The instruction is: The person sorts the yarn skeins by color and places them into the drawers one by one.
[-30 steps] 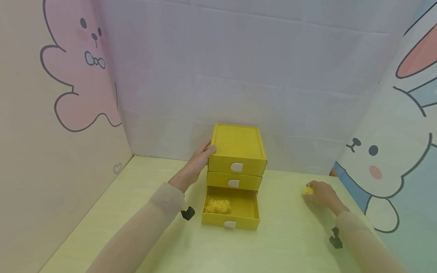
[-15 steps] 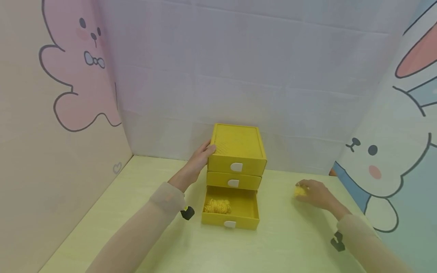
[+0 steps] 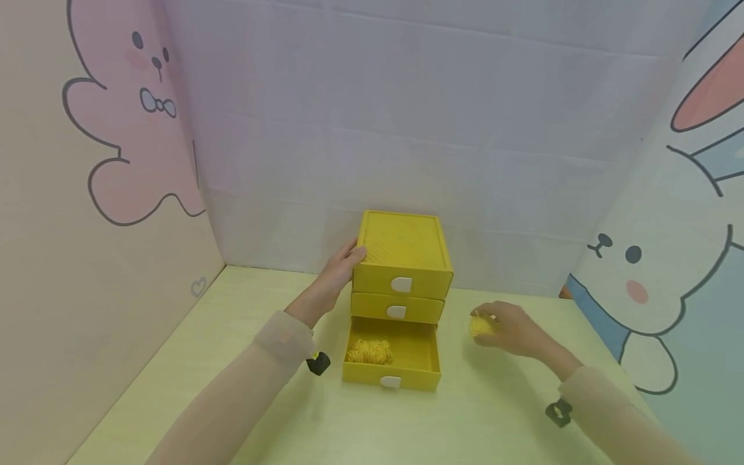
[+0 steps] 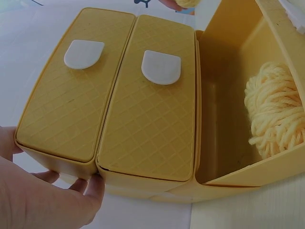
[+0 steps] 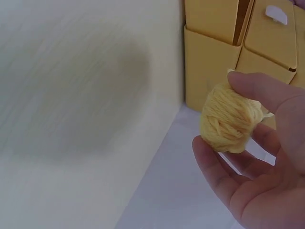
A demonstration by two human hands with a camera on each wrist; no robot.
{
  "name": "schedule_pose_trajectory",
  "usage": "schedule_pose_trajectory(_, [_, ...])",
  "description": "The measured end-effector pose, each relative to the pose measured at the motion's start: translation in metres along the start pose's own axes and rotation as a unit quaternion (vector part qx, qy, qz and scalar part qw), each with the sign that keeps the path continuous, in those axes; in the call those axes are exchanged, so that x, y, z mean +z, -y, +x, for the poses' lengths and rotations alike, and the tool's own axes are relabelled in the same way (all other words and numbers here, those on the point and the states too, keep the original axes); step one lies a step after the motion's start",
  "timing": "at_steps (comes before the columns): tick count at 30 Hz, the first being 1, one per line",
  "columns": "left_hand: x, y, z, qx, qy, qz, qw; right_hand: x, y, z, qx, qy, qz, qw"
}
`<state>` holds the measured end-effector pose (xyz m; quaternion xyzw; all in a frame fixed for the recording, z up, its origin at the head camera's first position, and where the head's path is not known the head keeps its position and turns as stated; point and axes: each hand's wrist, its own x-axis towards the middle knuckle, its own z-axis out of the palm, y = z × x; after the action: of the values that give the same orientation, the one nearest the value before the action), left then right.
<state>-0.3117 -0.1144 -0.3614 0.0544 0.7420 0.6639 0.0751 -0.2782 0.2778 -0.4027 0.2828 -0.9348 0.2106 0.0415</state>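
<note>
A yellow three-tier drawer box (image 3: 405,240) stands on the table, its bottom drawer (image 3: 418,380) pulled out. Inside that drawer, toward the left, lies a yellow yarn skein (image 4: 274,112). My left hand (image 3: 330,279) grips the box's upper left side, thumb at the top edge and bent fingers against the side wall. To the right of the box, my right hand (image 3: 514,328) holds a small yellow ball of yarn (image 5: 226,119) between thumb and fingers, raised over the table. The upper two drawers are closed, each with a white tab handle (image 4: 162,67).
The pale yellow table (image 3: 372,429) runs back to a white cloth wall (image 3: 378,129). Side panels carry a pink bear drawing (image 3: 139,129) on the left and a white rabbit drawing (image 3: 657,245) on the right.
My right hand has moved left with the yarn ball, closer to the drawer box. The left hand keeps its hold, and the bottom drawer has stayed out.
</note>
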Motion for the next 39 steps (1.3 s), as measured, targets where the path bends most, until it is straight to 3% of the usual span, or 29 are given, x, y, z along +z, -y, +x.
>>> schedule_pose_trajectory(11, [0.0, -0.001, -0.001, 0.006, 0.002, -0.002, 1.0, 0.008, 0.039, 0.009, -0.037, 0.007, 0.01, 0.999])
schedule_pose_trajectory(22, [-0.001, 0.0, 0.0, 0.002, 0.001, 0.001, 1.0, 0.02, 0.064, 0.022, -0.081, 0.014, 0.015, 0.997])
schedule_pose_trajectory(30, [0.0, -0.002, -0.001, 0.003, -0.002, 0.003, 1.0, 0.035, 0.079, 0.033, -0.109, 0.017, 0.024, 0.994])
schedule_pose_trajectory(39, [0.0, 0.0, -0.001, 0.008, 0.002, 0.0, 1.0, 0.054, 0.08, 0.041, -0.125, 0.039, 0.013, 0.991])
